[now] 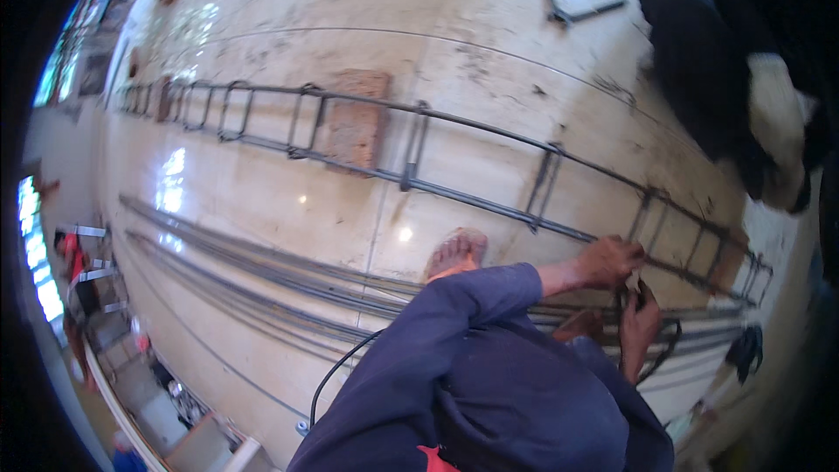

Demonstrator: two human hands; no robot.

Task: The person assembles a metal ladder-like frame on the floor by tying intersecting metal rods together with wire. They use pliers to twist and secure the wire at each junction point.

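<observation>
A long steel rebar cage (489,201), two visible bars tied across with square stirrups, runs from the far left to the right. My left hand (610,263) is closed at the cage's near bar, beside a stirrup; what its fingers pinch is too small to make out. Just below it, my right hand (641,322) is closed with its fingertips raised toward the left hand. Something thin and dark shows at those fingers, its kind unclear. A dark curved loop (671,345) lies beside the right hand, and I cannot tell if the hand holds it.
A brick (357,122) supports the cage. Loose rebars (288,271) lie along my feet. A black angled bar (559,14) rests on the tiled floor (489,70). A person in dark clothing (699,61) is at upper right. Another person (74,271) is at far left.
</observation>
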